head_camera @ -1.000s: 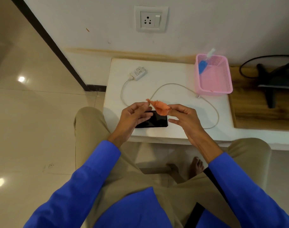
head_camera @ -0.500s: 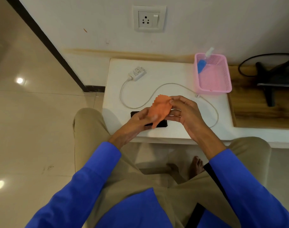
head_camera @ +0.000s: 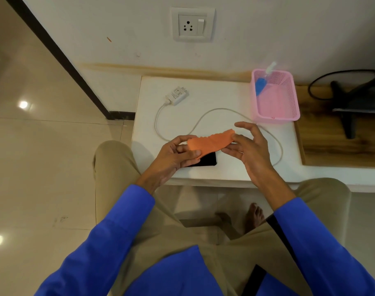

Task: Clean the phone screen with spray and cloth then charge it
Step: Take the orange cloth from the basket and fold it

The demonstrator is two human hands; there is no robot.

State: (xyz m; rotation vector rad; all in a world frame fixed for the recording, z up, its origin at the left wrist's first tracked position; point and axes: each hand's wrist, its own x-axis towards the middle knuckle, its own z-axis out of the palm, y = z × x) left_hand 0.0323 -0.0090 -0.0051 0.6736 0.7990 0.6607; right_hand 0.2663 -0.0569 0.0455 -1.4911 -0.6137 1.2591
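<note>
Blue sleeves [head_camera: 109,238] and tan trousers fill the near field; the person is seated facing a white table [head_camera: 214,97]. Both hands are raised just above the table's near edge. Left hand [head_camera: 173,155]: thumb and curled fingers [head_camera: 189,155] pinch the left end of an orange cloth [head_camera: 211,142]. Right hand [head_camera: 250,150]: thumb and one finger pinch the cloth's right end, remaining fingers spread and extended. Cloth is stretched between the two hands as a creased band, tilted up toward the right.

Black phone [head_camera: 205,160] lies flat on the table directly beneath the cloth and left hand, partly hidden; whether the cloth touches it cannot be told. White cable [head_camera: 216,110] loops across the table behind the hands and runs to a white charger [head_camera: 177,95] lying further back on the left. Pink basket [head_camera: 276,114] stands at the far right corner, holding a blue spray bottle [head_camera: 260,85] leaning at its back left. Wall socket [head_camera: 192,25] is mounted above; nothing is plugged in.
</note>
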